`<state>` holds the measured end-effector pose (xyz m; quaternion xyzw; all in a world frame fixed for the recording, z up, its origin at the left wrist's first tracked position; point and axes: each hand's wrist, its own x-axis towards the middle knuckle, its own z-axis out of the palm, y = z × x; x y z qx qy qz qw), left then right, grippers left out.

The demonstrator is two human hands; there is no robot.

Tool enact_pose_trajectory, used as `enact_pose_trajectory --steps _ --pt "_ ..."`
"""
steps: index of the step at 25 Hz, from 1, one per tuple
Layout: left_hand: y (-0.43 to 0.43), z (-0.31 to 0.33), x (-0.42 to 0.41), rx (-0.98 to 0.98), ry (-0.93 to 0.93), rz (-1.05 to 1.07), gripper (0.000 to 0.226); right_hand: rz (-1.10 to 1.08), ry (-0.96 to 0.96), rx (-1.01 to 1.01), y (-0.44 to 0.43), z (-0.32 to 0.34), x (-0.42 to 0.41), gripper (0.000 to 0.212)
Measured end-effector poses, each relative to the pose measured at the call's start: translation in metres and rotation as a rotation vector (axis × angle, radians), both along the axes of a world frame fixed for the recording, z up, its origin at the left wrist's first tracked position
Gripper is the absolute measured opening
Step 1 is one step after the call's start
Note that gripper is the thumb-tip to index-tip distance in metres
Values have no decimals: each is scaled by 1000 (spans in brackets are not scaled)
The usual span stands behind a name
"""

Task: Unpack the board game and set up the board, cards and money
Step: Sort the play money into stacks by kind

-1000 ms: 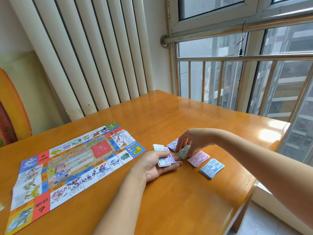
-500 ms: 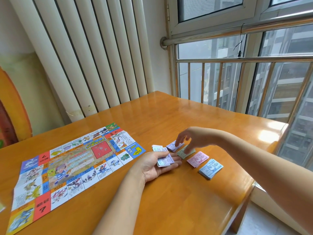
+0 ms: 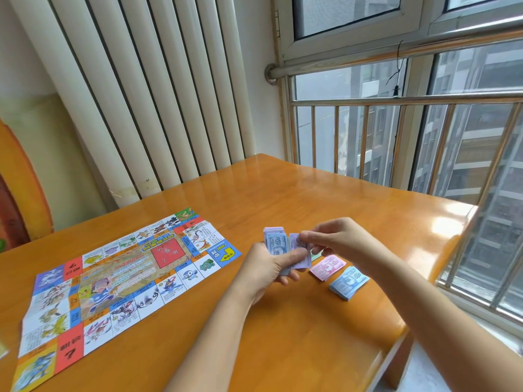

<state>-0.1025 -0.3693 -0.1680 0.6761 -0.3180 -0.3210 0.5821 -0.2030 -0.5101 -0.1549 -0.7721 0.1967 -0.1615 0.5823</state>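
Note:
The colourful game board (image 3: 119, 281) lies unfolded on the left of the wooden table (image 3: 283, 199). My left hand (image 3: 268, 271) grips a small stack of play money (image 3: 276, 246), a blue 500 note on top. My right hand (image 3: 336, 239) pinches a purple note (image 3: 298, 251) at the stack's right side. On the table to the right lie a pink money pile (image 3: 327, 265) and a blue money pile (image 3: 349, 281). A green pile (image 3: 315, 255) peeks out under my right hand, mostly hidden.
The table's right edge (image 3: 441, 267) runs beside a window with a metal railing (image 3: 396, 131). A white ribbed radiator (image 3: 147, 94) stands behind the table. An orange chair back (image 3: 17, 188) is at the far left.
My left hand turned from palm-up to gripping the stack upright. My right hand left the piles on the table and came to the stack, now pinching a purple note.

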Motion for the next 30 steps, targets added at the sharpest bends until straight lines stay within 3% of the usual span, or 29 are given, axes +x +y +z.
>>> enact_pose_trajectory --steps 3,8,14,23,27,30 --pt "3 -1 4 33 -18 -57 7 25 -46 103 0 -2 -4 31" --pt "6 -1 6 83 -34 -119 13 97 28 -58 0 0 -7 15" --pt "8 0 19 7 408 53 46 19 -28 61 -6 -8 -6 12" --pt "7 -9 34 -273 727 224 33 -138 -27 142 -39 2 18 9" --pt "7 -12 37 -345 822 276 35 -196 130 -38 -44 2 42 22" --pt "6 -14 39 -292 810 290 30 -224 225 -161 -44 -3 53 32"
